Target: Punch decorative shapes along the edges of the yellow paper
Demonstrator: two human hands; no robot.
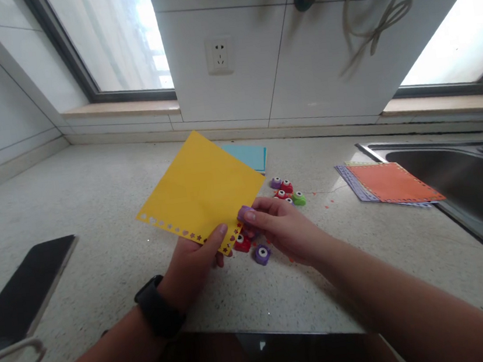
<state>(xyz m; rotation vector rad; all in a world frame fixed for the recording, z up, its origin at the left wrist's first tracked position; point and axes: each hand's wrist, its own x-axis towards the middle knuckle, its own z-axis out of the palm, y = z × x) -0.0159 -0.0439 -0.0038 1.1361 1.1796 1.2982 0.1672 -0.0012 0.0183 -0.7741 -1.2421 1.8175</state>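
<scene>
My left hand point(202, 256) pinches a sheet of yellow paper point(201, 189) near its lower corner, thumb on top, and holds it tilted above the counter. Small shapes such as stars and hearts are cut along two of its edges. My right hand point(284, 225) grips a small purple craft punch point(245, 213) at the sheet's right edge. Below the hands lie a red craft punch point(242, 242) and another purple punch point(263, 253). Several more punches in red, purple and green point(299, 198) are grouped just beyond my right hand.
Light blue paper point(249, 155) lies behind the yellow sheet. At right, orange paper point(394, 183) with punched edges rests on purple sheets beside a steel sink point(481, 192). A dark flat device point(28, 289) and a cable point(16, 351) are at left. Paper scraps dot the counter point(105, 186).
</scene>
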